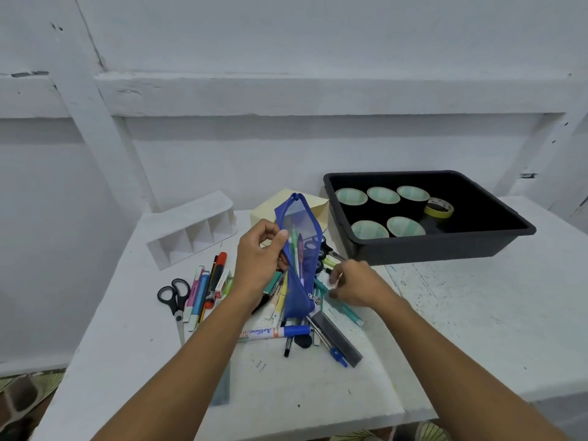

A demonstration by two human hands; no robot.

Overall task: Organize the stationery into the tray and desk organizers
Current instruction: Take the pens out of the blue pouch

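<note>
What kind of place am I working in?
Likely a home study or craft corner: a white table against a painted wall, strewn with pens, plus a black tray of tape rolls and a desk organizer.

A pile of pens and markers (286, 326) is crowding the middle of the table (461, 329), spreading left as far as the scissors (174, 297). The left hand (257, 265) is holding a blue mesh pouch (297, 246) upright over the pile, walling off the yellow paper (321, 206) behind it. The right hand (356, 284) is reaching in at the pile's right edge. The white organizer (191, 230) is standing far left, and the black tray (445, 248) is taking up the far right. Inside it, tape rolls (383, 195) are filling the left half, leaving the right half open. The near left and near right stretches of the table are lying bare.
</note>
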